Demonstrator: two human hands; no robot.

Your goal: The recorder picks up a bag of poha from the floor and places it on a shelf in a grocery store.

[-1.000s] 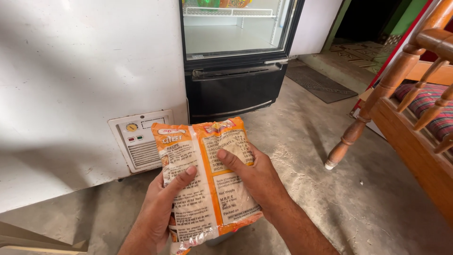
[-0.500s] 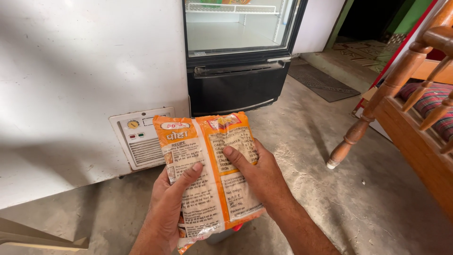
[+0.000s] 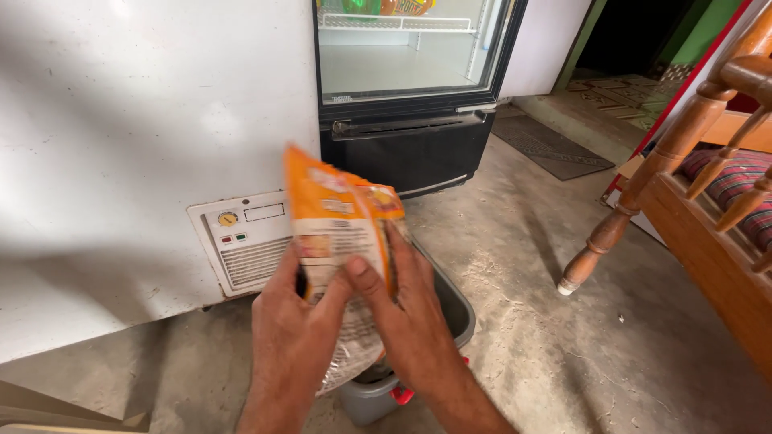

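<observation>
Both of my hands hold an orange and white food packet upright in front of me. My left hand grips its lower left side. My right hand holds its right edge, thumb pressed on the front. The packet is turned partly edge-on and looks folded or doubled. Its clear lower end hangs over a grey plastic bin on the floor, which my hands mostly hide.
A white chest freezer with a control panel stands at left. A black glass-door cooler is behind. A wooden bench with a striped cushion is at right, a doormat beyond. The floor is concrete.
The packet, held flat with its printed back facing me, has been lifted and turned edge-on. My view has tipped down and the grey bin under my hands has come into sight.
</observation>
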